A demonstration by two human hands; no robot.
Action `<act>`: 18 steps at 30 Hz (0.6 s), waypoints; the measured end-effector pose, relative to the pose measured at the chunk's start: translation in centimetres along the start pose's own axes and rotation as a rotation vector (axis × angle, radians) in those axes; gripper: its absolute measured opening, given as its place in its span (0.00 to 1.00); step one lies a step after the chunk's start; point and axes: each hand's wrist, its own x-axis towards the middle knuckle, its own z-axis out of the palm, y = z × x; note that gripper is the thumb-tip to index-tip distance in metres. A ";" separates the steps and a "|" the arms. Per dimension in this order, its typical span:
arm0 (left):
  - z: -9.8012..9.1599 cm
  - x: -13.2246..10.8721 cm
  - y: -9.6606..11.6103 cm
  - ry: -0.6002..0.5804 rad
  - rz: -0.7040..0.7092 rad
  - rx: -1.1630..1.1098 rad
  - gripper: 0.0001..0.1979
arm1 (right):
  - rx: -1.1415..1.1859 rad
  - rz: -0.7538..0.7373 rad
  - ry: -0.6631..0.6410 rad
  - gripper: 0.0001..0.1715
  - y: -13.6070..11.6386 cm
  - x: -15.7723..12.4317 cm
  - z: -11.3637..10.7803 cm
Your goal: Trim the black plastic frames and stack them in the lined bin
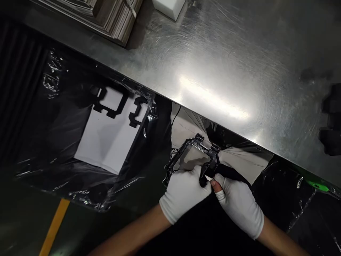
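My left hand (185, 188), in a white glove, is closed around the lower end of a black plastic frame (214, 158). The frame is angular with an open middle and is held up below the table edge. My right hand (238, 201), gloved with the thumb tip bare, pinches a small pointed blade (209, 178). Most of that tool is hidden in the fingers. The blade's tip is close to the frame's lower right end; whether it touches cannot be made out.
A scratched metal table (226, 64) slopes across the top, bearing stacked cardboard (112, 21), a white block (170, 8) and dark parts (330, 121). To the left, black plastic film (66, 138) surrounds a white sheet (106, 142) with black frames (114, 112). A green handle (318, 185) lies right.
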 end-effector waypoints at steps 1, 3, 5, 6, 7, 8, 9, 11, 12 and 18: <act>0.1 0.0 0.0 0.015 0.016 0.008 0.13 | -0.015 -0.005 0.001 0.29 0.0 0.0 0.0; 0.2 0.0 -0.1 0.047 0.047 0.018 0.13 | -0.047 -0.010 0.001 0.28 0.1 0.1 0.0; 0.4 -0.1 -0.2 0.074 0.071 0.025 0.12 | -0.069 -0.010 -0.002 0.28 0.1 0.2 0.0; 0.4 -0.1 -0.2 0.082 0.079 0.026 0.12 | -0.076 -0.009 -0.004 0.28 0.1 0.2 0.0; 0.5 -0.1 -0.2 0.087 0.082 0.026 0.12 | -0.081 -0.009 -0.006 0.28 0.0 0.2 0.0; 0.6 -0.1 -0.2 0.090 0.078 0.027 0.13 | -0.084 -0.008 -0.010 0.28 0.0 0.3 0.0; 0.6 -0.1 -0.2 0.091 0.073 0.028 0.13 | -0.085 -0.006 -0.015 0.27 -0.1 0.3 0.0; 0.8 -0.1 -0.1 0.095 0.054 0.035 0.16 | -0.087 0.007 -0.023 0.26 -0.3 0.3 0.0; 0.8 -0.1 -0.1 0.095 0.044 0.040 0.17 | -0.084 0.016 -0.027 0.25 -0.4 0.4 0.0; 1.4 -0.3 -0.1 0.125 0.016 0.072 0.18 | -0.082 0.043 0.001 0.26 -0.6 0.4 0.5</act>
